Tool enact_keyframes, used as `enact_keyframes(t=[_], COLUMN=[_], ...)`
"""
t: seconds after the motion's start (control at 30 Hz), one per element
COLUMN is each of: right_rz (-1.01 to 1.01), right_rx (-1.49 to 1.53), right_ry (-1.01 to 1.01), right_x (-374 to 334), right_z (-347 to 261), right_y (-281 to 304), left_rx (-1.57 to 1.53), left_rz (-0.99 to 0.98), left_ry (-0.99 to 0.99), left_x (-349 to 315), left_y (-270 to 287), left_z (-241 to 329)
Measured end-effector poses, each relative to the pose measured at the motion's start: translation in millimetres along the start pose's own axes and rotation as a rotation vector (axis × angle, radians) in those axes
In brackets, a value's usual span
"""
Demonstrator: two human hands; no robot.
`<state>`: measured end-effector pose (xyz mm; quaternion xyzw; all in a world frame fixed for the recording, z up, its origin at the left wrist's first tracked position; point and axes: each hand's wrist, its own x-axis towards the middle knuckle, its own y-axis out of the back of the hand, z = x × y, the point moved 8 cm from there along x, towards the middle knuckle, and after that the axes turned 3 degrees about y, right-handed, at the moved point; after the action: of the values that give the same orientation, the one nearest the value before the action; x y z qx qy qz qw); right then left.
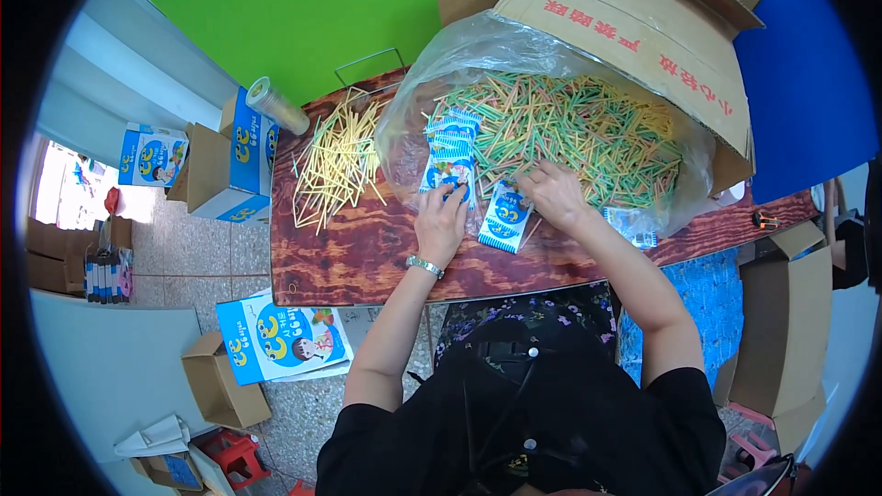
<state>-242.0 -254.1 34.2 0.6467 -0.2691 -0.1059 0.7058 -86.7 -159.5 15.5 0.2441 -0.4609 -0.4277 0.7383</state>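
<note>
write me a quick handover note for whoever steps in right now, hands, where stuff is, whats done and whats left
Left hand: flat on the wooden table, fingertips on a blue and white packet at the plastic bag's mouth.
Right hand: reaching into the pile of coloured sticks in the clear plastic bag, beside another blue packet; whether it grips anything is unclear.
Where things are: a row of packets runs up the pile's left edge; loose yellow sticks lie left of the bag; a tape roll at the table's far left corner.
Done: a few packets laid out.
Left: most sticks are loose in the bag.
</note>
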Motion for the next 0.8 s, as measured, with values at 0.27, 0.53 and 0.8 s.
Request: enact_keyframes(t=[0.27,0.53,0.8], right_rz=[0.223,0.228,0.100], right_rx=[0.460,0.851,0.602], right_ry=[-0.052,-0.168,-0.388], right_x=[-12,-28,-74], right_z=[14,18,96], right_y=[61,61,69], left_rx=[-0.354,-0.715,-0.783], left_rz=[-0.165,-0.524,-0.402], left_ry=[0.018,0.321,0.345], left_x=[23,12,11], left_y=[-10,-59,-69], left_z=[53,42,42])
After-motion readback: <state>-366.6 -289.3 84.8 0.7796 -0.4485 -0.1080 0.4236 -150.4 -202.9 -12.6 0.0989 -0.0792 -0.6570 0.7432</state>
